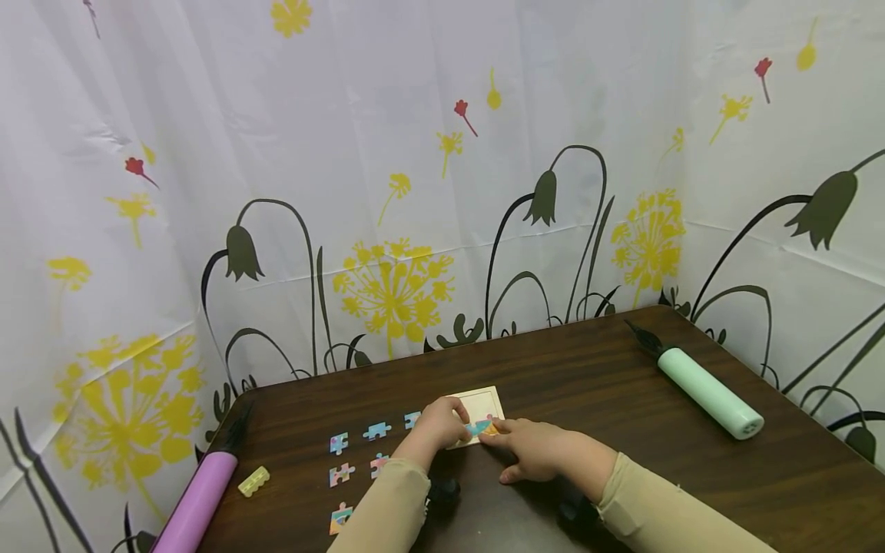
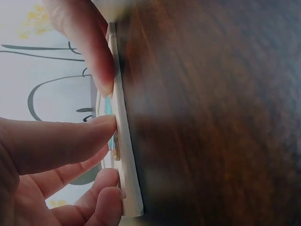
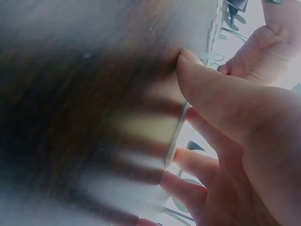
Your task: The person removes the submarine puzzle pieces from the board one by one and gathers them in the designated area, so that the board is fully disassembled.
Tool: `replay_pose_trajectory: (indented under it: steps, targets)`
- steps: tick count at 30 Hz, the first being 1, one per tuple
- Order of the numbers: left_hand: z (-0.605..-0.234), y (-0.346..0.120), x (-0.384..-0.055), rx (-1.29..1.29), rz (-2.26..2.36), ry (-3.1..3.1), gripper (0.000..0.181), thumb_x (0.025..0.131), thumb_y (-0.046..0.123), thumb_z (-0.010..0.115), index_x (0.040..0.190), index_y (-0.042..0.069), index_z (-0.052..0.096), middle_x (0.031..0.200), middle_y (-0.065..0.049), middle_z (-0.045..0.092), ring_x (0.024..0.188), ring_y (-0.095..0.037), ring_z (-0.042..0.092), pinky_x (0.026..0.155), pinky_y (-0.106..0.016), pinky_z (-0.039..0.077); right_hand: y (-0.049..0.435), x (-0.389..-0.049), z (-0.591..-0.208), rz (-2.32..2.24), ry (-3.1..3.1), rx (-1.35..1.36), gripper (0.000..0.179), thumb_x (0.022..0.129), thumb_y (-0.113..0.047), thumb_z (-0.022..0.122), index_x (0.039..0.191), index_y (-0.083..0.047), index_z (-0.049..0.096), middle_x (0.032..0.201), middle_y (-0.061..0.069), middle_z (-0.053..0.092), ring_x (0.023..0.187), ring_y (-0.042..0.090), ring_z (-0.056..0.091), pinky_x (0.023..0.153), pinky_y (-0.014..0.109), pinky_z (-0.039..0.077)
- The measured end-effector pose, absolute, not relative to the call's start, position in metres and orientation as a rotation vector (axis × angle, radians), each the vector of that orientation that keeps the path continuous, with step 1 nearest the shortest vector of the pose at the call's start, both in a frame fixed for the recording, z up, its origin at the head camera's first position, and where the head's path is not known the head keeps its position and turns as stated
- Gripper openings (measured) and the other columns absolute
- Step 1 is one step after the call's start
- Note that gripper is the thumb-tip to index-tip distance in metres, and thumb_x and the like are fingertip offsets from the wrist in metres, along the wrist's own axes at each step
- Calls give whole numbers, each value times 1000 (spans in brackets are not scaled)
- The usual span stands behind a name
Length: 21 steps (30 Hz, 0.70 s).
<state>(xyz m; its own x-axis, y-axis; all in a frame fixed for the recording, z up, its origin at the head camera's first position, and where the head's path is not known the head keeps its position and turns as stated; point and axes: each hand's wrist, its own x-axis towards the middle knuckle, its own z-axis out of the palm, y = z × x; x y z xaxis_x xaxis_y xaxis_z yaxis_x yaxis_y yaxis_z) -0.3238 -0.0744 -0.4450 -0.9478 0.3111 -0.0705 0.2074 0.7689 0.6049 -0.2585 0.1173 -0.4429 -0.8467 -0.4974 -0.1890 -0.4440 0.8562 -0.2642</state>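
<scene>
A pale wooden puzzle board [image 1: 477,401] with a raised rim lies flat on the table. Blue and orange jigsaw pieces [image 1: 478,428] sit at its near side, partly covered by fingers. My left hand [image 1: 437,424] bends over the board's left part, its thumb and curled index finger at a puzzle piece [image 2: 116,148]. From the right, my right hand [image 1: 535,448] reaches in with its index fingertip touching the orange part. In the right wrist view its thumb [image 3: 202,77] is stretched away from the other fingers, which rest along the board's edge [image 3: 175,146].
Several loose jigsaw pieces [image 1: 376,431] are laid out in rows left of the board. Further left are a yellow toy block [image 1: 253,481] and a purple cylinder [image 1: 197,503]. A mint-green cylinder [image 1: 708,392] lies at right. A patterned curtain [image 1: 415,192] hangs behind the table.
</scene>
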Motion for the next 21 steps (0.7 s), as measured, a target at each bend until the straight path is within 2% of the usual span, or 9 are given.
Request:
replay_pose_trajectory:
  steps: [7, 14, 21]
  targets:
    - [-446, -72, -325, 402, 962, 2787, 25, 69, -2, 79, 82, 6, 60, 72, -4, 55, 65, -22, 48, 56, -32, 38, 118, -258, -445, -257, 2774, -745, 63, 90, -46, 69, 148, -43, 43, 158, 5, 32, 138, 32, 37, 100, 52, 41]
    - [-447, -72, -328, 392, 1030, 2795, 18, 74, -1, 76, 76, 8, 60, 66, -3, 53, 60, -19, 47, 52, -28, 37, 118, -258, -444, -272, 2768, -743, 63, 89, -45, 70, 147, -43, 44, 157, 5, 32, 138, 32, 37, 100, 52, 41]
    - [-438, -78, -321, 401, 1113, 2788, 15, 80, 0, 75, 77, 5, 61, 69, -4, 55, 62, -18, 49, 55, -30, 40, 118, -258, -443, -262, 2763, -733, 64, 89, -46, 70, 147, -44, 44, 158, 3, 32, 138, 32, 36, 99, 52, 42]
